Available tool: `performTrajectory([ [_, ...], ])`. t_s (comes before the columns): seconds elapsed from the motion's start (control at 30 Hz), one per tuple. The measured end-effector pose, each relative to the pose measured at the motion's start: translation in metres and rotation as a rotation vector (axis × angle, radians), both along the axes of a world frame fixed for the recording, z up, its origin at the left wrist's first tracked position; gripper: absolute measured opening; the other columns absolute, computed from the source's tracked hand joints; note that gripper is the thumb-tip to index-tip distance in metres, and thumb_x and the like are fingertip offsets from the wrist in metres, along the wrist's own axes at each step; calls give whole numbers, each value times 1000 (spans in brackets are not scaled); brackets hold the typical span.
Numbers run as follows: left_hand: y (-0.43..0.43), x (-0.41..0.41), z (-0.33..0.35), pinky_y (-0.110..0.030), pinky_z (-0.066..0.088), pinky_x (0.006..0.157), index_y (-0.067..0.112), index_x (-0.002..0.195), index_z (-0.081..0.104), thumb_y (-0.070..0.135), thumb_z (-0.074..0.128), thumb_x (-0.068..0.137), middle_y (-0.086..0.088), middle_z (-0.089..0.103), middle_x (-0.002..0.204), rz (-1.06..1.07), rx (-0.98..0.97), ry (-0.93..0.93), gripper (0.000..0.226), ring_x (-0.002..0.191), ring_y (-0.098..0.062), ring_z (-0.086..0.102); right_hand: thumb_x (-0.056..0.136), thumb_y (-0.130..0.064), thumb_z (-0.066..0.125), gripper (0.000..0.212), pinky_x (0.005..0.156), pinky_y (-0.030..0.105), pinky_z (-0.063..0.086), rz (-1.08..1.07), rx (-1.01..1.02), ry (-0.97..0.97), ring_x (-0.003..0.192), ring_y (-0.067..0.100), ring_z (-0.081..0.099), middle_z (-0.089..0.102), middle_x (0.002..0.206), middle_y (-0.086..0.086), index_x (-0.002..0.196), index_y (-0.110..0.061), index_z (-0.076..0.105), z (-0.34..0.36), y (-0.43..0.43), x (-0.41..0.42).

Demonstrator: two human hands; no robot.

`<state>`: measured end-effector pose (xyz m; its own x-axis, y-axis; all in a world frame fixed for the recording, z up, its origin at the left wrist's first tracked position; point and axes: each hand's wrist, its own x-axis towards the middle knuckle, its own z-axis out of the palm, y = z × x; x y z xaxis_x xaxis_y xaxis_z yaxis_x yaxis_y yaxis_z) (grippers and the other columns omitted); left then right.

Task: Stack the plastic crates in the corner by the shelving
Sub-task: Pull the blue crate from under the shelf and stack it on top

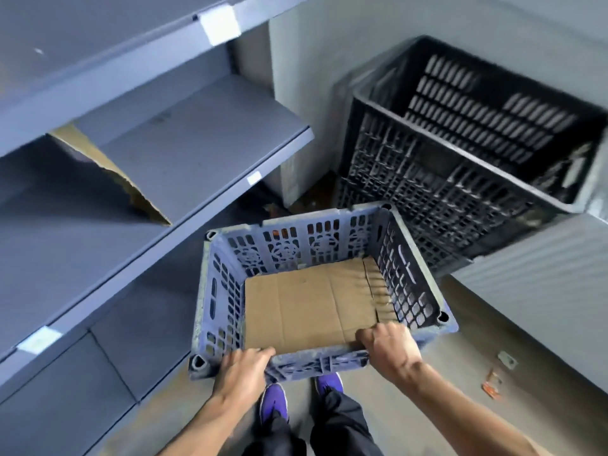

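It looked like a shop stockroom: bare grey metal shelving (184, 149) with price-label strips, plastic crates (460, 153) on a concrete floor (493, 324).

The fingertips of your left hand (241, 366) and right hand (391, 350) are hidden inside the near rim of the blue crate (217, 291), which also covers your shoes' (273, 399) toes. The black crate (444, 179), far right, is blurred and cut by the edge; the orange scraps (492, 386) on the floor are too small to identify
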<state>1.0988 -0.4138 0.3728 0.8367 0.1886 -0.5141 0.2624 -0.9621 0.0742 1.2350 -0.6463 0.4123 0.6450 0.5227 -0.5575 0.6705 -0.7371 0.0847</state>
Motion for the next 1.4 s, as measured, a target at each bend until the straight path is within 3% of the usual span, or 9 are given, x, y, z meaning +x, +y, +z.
performTrajectory([
  [0.13, -7, -6, 26, -38, 50, 82, 30, 117, 62, -9, 45, 79, -2, 74, 103, -64, -29, -13, 57, 97, -27, 68, 91, -13, 51, 24, 71, 31, 44, -102, -18, -9, 93, 26, 68, 73, 99, 3, 109, -22, 66, 36, -17, -30],
  [0.27, -9, -14, 51, -37, 50, 76, 23, 109, 63, -8, 50, 81, -1, 75, 92, -168, -37, -41, 44, 88, -25, 69, 87, -6, 52, 26, 68, 32, 39, -203, -20, -16, 90, 28, 68, 73, 94, 4, 104, -21, 66, 58, -29, -63],
  [0.57, -14, -21, 108, -36, 53, 77, 24, 102, 65, -14, 41, 79, 0, 74, 93, -429, -51, -61, 50, 88, -24, 68, 85, -12, 61, 25, 79, 35, 50, -476, 45, -11, 94, 27, 67, 72, 99, 4, 108, -19, 65, 103, -51, -144],
  [0.77, -33, -4, 136, -35, 48, 77, 23, 100, 65, -9, 42, 74, 0, 72, 89, -587, -46, -138, 47, 86, -24, 67, 86, 0, 51, 32, 75, 35, 50, -561, 83, -91, 92, 28, 68, 72, 97, 5, 108, -19, 65, 131, -72, -161],
  [0.93, -51, 14, 158, -34, 35, 66, 22, 105, 66, -7, 44, 73, 4, 58, 76, -636, -7, -213, 48, 81, -25, 64, 88, -2, 52, 30, 77, 36, 51, -584, 106, -157, 92, 26, 68, 72, 98, 4, 109, -19, 65, 152, -91, -151],
  [1.03, -60, 25, 169, -35, 39, 66, 24, 98, 64, -7, 43, 73, 6, 56, 74, -632, -8, -250, 44, 82, -24, 64, 89, -2, 53, 29, 78, 37, 51, -579, 129, -185, 90, 26, 67, 71, 98, 5, 110, -18, 65, 167, -102, -140],
  [1.13, -67, 37, 183, -35, 45, 68, 26, 92, 61, -3, 44, 74, 3, 67, 79, -628, -11, -298, 37, 81, -23, 65, 88, -2, 54, 29, 76, 37, 51, -557, 155, -226, 84, 25, 65, 71, 95, 4, 109, -18, 65, 184, -115, -127],
  [1.27, -75, 49, 203, -33, 38, 60, 25, 86, 58, 2, 47, 76, 4, 64, 73, -633, 23, -334, 27, 68, -20, 56, 86, -2, 55, 27, 72, 36, 52, -523, 173, -263, 87, 28, 68, 71, 95, 7, 107, -15, 66, 202, -127, -114],
  [1.4, -85, 55, 220, -33, 44, 62, 26, 83, 55, 3, 47, 75, 5, 62, 71, -637, 24, -369, 25, 74, -20, 64, 86, -5, 56, 26, 74, 37, 53, -498, 190, -289, 88, 28, 68, 71, 95, 6, 107, -18, 66, 214, -139, -105],
])
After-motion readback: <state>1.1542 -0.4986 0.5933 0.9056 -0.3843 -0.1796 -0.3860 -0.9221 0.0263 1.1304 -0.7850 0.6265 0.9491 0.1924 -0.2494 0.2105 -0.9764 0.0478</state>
